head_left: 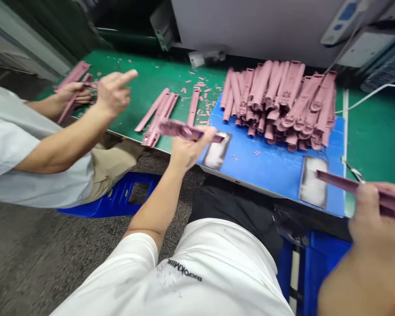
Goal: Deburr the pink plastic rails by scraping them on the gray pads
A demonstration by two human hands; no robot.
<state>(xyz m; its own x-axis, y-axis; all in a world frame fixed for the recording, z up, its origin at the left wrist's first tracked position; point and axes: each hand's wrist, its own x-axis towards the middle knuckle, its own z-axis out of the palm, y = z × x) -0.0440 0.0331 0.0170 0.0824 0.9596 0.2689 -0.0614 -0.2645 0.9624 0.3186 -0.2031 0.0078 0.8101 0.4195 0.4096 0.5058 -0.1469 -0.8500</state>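
My left hand is closed on a long pink rubber strap, held level above the front edge of the green table. My right hand is closed on another pink strap at the far right, its free end pointing left over the blue mat. A large pile of pink straps lies on the back of the mat. A few trimmed straps lie on the green table just left of my left hand.
A co-worker in a grey shirt sits at the left; that person's hands work on pink straps near the table's left end. Pink scraps litter the green surface. Blue crates stand on the floor. A grey machine rises behind.
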